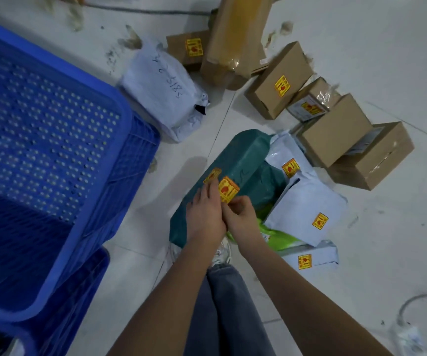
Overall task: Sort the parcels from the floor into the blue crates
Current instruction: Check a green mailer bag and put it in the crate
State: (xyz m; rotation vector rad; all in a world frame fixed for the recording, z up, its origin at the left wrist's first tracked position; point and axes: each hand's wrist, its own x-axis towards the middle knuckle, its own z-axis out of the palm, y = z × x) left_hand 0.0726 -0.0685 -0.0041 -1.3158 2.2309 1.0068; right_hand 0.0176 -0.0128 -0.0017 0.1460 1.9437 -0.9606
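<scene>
A dark green parcel bag [248, 160] lies on the floor in front of me, under both my hands. My right hand [242, 217] pinches the lower edge of a yellow and red sticker [229, 192] just above the bag. My left hand [204, 214] lies beside it with its fingers stretched out, the tips touching a second, smaller yellow sticker [212, 175] at the bag's left edge. A large blue crate [130, 119] stands at the left on top of another blue crate [86, 291]. White mailer bags [307, 209] with yellow stickers lie to the right of the green bag.
A white bag with handwriting [161, 86] lies by the crate's corner. Several cardboard boxes [333, 134] and a tall taped box [235, 39] sit at the back and right. A light green packet [281, 240] shows under the bags. My leg and shoe [222, 253] are below my hands. A cable [410, 304] lies at bottom right.
</scene>
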